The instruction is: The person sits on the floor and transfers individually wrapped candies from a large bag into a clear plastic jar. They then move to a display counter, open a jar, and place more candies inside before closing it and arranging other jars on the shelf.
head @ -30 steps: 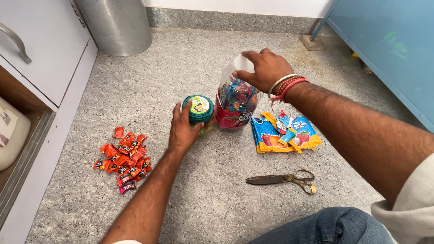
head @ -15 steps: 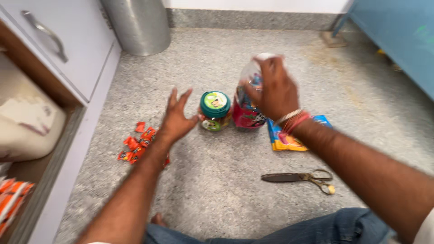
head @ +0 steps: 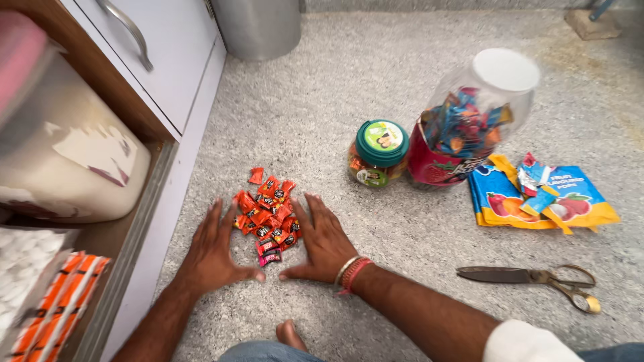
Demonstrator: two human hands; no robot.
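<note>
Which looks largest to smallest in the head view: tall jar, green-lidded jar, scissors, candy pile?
1. Tall jar
2. Candy pile and scissors: about alike; the scissors are longer but thin, so unranked
3. Green-lidded jar

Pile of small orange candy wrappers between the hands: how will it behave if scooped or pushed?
The candy pile is loose, separate small pieces, so it will probably scatter rather than move as one. The wrappers look glossy, likely slippery and light. With the left hand and right hand flat on either side, sweeping inward should gather them; the speckled floor looks rough enough to slow strays.
</note>
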